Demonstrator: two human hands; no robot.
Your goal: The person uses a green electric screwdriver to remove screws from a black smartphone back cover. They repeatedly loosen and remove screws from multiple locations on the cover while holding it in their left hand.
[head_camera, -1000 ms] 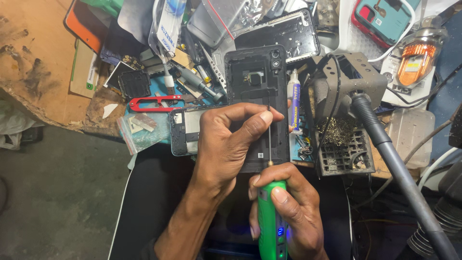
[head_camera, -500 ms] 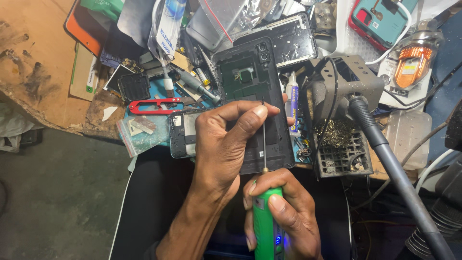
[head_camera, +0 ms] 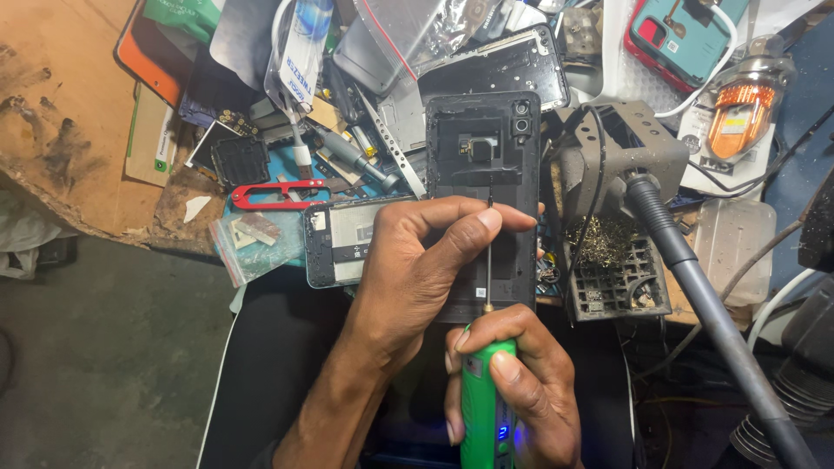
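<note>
- At the middle of the cluttered bench lies a black opened phone body with its back cover off [head_camera: 483,165], long axis running away from the person, camera holes at its far end.
- Left hand [head_camera: 417,269] lies across the phone's lower half, fingers curled over it, thumb and forefinger tips meeting beside a thin metal shaft.
- Right hand [head_camera: 512,391] is wrapped shut around a green electric screwdriver with a blue light [head_camera: 482,408]; its slim bit [head_camera: 489,252] stands on the phone's inner frame.
- Just left of the phone rests a second opened handset showing a grey battery [head_camera: 339,243], with red-handled snips [head_camera: 278,194] beyond.
- To the right sits a grey soldering-iron stand holding brass wool [head_camera: 608,252], its thick grey handle [head_camera: 695,295] angling toward the lower right.
</note>
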